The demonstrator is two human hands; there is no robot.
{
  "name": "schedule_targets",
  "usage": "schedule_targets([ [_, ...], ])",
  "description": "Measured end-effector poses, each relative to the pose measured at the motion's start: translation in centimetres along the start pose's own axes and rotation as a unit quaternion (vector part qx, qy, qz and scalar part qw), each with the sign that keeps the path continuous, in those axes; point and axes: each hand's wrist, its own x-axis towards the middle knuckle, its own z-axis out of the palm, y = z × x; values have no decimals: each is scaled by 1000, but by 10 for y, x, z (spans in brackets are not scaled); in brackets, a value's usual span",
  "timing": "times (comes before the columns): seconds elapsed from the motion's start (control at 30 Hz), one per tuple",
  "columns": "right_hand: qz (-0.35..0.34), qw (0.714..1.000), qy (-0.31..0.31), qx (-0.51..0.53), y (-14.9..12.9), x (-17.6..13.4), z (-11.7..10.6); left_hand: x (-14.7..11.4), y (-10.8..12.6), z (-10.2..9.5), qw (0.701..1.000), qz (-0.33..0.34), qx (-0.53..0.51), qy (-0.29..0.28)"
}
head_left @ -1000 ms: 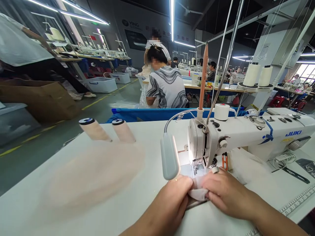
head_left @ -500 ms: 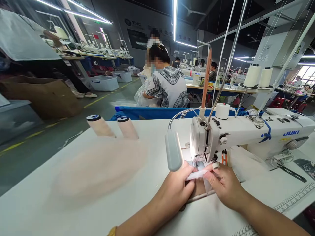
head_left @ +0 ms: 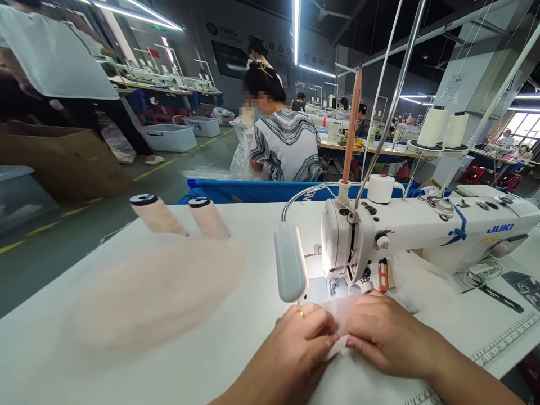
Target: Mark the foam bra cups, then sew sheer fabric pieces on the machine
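Observation:
My left hand (head_left: pixel 301 337) is closed, its thumb and fingers pinching the left side of a thin, sheer white fabric (head_left: pixel 337 315). On the other side of that fabric, my right hand (head_left: pixel 382 332) grips it, with the two thumbs almost meeting. Both hands are just in front of the needle area of a white sewing machine (head_left: pixel 350 236). A grey lamp head (head_left: pixel 291 263) on a bent metal neck hangs above my left hand. Behind my right hand lie orange thread snips (head_left: pixel 383 275). Part of the fabric is hidden under my fingers.
Two thread cones (head_left: pixel 208 218) stand tilted on the left of the white table (head_left: pixel 253 349), behind a sheer pale fabric piece (head_left: pixel 156 298). A ruler strip (head_left: pixel 504 340) runs along the right. A co-worker (head_left: pixel 287 140) sits beyond a blue cloth (head_left: pixel 244 191).
Both hands have come back toward me from under the needle, bringing the white fabric along. My grip on it has shifted, and the view has turned slightly.

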Motion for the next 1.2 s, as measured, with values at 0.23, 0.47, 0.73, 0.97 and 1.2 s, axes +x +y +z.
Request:
schedule_targets([
  [0.23, 10, 1000, 2, -26, 0, -1, 2, 3, -1, -5, 1000, 5, 11, -11],
  [0.47, 33, 996, 8, -82, 6, 2, 10, 17, -2, -16, 998, 3, 45, -35],
  [0.73, 86, 993, -3, -87, 9, 3, 19, 9, -23, 0, 999, -45, 6, -17],
  [0.97, 102, 991, 88, -5, 13, 9, 28, 20, -30, -9, 973, -179, -121, -86],
  [1.2, 84, 991, 91, 47, 9, 9, 18, 20, -26, -12, 984, -136, -91, -70],
])
